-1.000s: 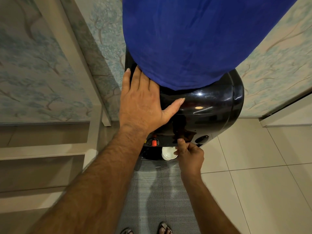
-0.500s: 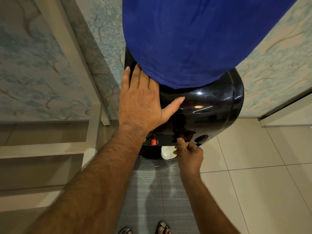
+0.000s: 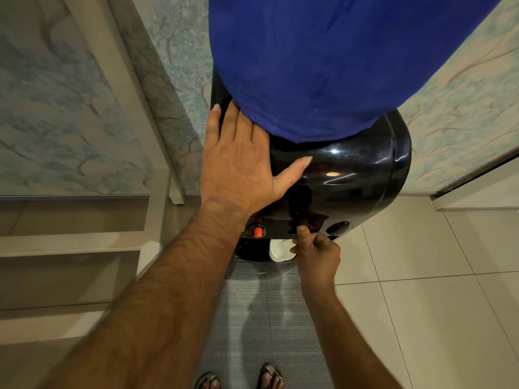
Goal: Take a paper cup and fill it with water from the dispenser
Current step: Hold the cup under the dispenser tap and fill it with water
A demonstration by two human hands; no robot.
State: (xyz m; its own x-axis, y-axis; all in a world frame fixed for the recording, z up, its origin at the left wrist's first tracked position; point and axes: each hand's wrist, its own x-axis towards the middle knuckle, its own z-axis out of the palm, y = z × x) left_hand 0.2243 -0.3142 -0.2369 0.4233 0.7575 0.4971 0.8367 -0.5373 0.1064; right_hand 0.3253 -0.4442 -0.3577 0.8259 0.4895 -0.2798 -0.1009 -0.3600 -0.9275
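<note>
A black water dispenser [image 3: 351,175] stands against the wall, its bottle wrapped in a blue cloth [image 3: 323,66]. My left hand [image 3: 238,164] lies flat on the dispenser's top, fingers spread, holding nothing. Below the front panel a white paper cup [image 3: 279,249] sits upright in the tap recess. My right hand [image 3: 317,254] is curled against the cup's right rim, with its thumb raised and pressed to the panel's lower edge above the cup. A red tap knob [image 3: 257,231] shows to the cup's left, a dark knob [image 3: 338,227] to its right. The cup's contents are hidden.
A grey woven mat [image 3: 266,318] lies on the tiled floor [image 3: 435,276] in front of the dispenser, with my sandalled feet [image 3: 269,374] at its near end. Steps [image 3: 70,242] run along the left, and patterned walls stand behind.
</note>
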